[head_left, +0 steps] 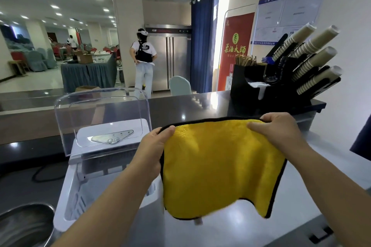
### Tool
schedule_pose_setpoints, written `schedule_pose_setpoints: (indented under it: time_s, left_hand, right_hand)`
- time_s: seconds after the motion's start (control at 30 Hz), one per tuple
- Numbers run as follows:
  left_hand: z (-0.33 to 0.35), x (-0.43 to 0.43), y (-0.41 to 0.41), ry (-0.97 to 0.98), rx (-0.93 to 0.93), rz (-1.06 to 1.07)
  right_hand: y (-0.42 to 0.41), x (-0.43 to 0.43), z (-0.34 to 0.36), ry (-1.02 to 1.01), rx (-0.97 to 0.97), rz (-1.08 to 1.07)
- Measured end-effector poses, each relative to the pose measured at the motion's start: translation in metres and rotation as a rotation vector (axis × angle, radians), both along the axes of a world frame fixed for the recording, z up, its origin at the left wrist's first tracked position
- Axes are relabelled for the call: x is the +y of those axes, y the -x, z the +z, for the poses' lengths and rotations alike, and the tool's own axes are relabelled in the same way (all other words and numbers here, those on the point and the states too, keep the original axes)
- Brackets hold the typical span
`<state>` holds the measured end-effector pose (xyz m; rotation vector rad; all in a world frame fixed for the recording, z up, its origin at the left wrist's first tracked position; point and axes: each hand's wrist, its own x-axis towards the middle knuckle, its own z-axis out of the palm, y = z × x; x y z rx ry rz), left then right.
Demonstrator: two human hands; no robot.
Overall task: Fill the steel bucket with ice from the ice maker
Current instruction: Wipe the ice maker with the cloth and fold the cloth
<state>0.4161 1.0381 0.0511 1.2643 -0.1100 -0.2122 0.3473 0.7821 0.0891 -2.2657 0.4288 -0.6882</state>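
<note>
I am viewing a drinks service counter in a banquet hall. A white countertop ice maker point(64, 196) is sitting in front. A black plastic rack point(251, 94) is holding stacked tan paper cups point(313, 46). A two-door stainless steel refrigerator point(170, 60) is standing behind. Grey fabric-covered chairs point(38, 61) are standing in the hall beyond.

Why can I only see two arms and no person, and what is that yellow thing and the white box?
The camera sits on the person's head and looks forward and down, so you see only their own arms. The left hand and the right hand each pinch the top edge of a yellow cloth, holding it up spread out. The white box is an ice maker with its clear lid tipped up. It stands on a grey counter. At the bottom left is part of a steel bucket, meant for the ice. Farther back are stacks of paper cups in a black rack.
</note>
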Motion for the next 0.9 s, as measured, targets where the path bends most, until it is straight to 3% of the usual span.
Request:
schedule_pose_setpoints:
  time_s: [0.1,0.23,0.6,0.7,0.8,0.9]
  left_hand:
    - [0.000,-0.006,0.002,-0.030,-0.012,0.040]
    - [-0.001,-0.022,0.014,-0.105,-0.053,-0.002]
    - [-0.013,-0.042,0.034,-0.161,-0.192,-0.119]
    - [-0.015,-0.039,0.033,-0.164,-0.225,-0.078]
    - [-0.017,-0.038,0.034,-0.167,-0.248,-0.085]
    - [-0.019,-0.040,0.036,-0.185,-0.258,-0.096]
  right_hand:
    - [-0.007,-0.006,-0.010,0.225,0.119,-0.095]
    - [-0.013,0.003,-0.014,0.216,0.263,-0.046]
    - [-0.024,0.057,-0.012,0.113,0.263,0.130]
    - [-0.023,0.065,-0.011,-0.064,0.312,0.176]
    - [-0.018,0.075,-0.014,-0.399,0.312,0.237]
    - [-0.020,0.084,-0.018,-0.567,0.219,0.229]
